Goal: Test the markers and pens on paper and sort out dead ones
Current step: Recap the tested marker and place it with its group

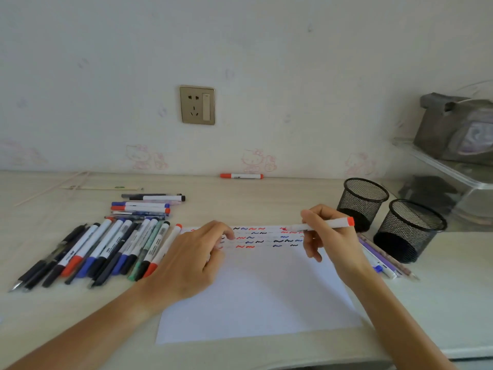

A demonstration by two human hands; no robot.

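Note:
A white sheet of paper [261, 295] lies on the desk, its top rows filled with red, blue and black squiggles [256, 237]. My right hand [328, 236] grips a white marker with a red end [325, 225], its red tip touching the paper's top right. My left hand [192, 257] rests on the paper's left edge with fingers loosely curled; whether it holds a cap is hidden. A row of several markers and pens [101, 249] lies to the left. A few more pens [384, 260] lie right of the paper.
Two black mesh pen cups [362, 201] [410, 231] stand at the right. Another small group of markers [144, 206] lies behind the left row. A single red marker [241, 176] lies by the wall. Clear plastic trays [453, 177] sit far right; wooden sticks [66, 185] far left.

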